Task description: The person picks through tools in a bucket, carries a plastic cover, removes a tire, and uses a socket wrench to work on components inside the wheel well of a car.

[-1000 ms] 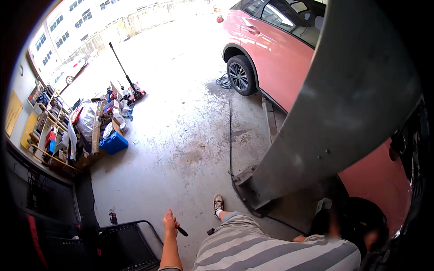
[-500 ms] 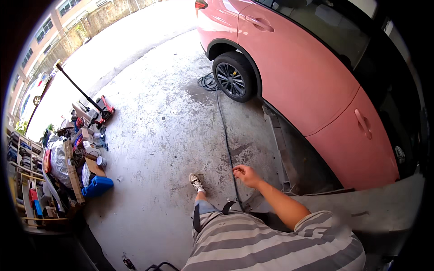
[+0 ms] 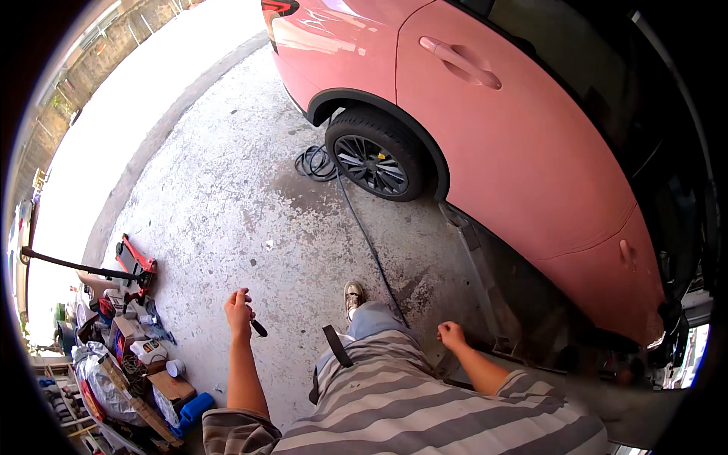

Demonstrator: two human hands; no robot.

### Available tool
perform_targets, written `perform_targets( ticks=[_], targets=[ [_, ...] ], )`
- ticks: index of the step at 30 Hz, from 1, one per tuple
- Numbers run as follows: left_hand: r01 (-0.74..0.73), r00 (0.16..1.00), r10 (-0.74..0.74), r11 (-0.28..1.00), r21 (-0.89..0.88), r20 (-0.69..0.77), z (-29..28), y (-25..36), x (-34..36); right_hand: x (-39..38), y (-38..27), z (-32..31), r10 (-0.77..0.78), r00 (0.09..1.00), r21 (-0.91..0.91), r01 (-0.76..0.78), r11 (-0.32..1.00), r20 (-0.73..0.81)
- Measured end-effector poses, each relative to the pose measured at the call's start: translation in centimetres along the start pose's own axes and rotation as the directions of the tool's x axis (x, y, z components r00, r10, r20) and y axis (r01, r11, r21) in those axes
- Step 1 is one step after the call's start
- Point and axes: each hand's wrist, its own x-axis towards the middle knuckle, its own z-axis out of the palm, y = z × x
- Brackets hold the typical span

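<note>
My left hand (image 3: pixel 238 307), at the lower left, is closed on a small black object (image 3: pixel 258 327), perhaps a tool handle. My right hand (image 3: pixel 450 334) hangs at the lower right with its fingers curled; whatever is in it, if anything, is hidden. Ahead of me stands a pink car (image 3: pixel 516 182), its rear wheel (image 3: pixel 371 167) beside a coiled dark hose (image 3: pixel 311 163). The hose runs along the concrete floor toward my shoe (image 3: pixel 353 294).
A red floor jack (image 3: pixel 136 265) with a long upright handle stands at the left, beside piled boxes, bags and a blue case (image 3: pixel 193 413). A metal lift arm (image 3: pixel 478 273) lies under the car's side. Beyond the threshold is a bright yard with a weathered wall (image 3: pixel 76 68).
My view has moved forward toward the car's rear wheel, past the grey lift post. My left hand, out of sight half a second ago, shows again with the black object; my right hand has lowered.
</note>
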Motion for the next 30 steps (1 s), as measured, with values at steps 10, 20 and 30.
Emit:
perform_targets(
  ticks=[10, 20, 30],
  targets=[
    [0.711, 0.702, -0.682, 0.687, 0.148, -0.206, -17.3, -16.9, 6.9, 2.9, -26.1, 17.3, 0.061, 0.818, -0.576, 0.348, 0.739, 0.572],
    [0.724, 0.628, -0.762, 0.496, 0.480, -0.159, -23.8, -12.3, 22.8, -12.1, -41.8, 16.8, -0.105, 0.879, -0.569, 0.388, 0.725, 0.466],
    [0.284, 0.927, -0.326, 0.933, 0.221, 0.185, -8.7, 2.8, 35.4, -12.7, -47.7, 20.5, -0.292, 0.854, -0.646, 0.517, 0.562, 0.430]
  ],
)
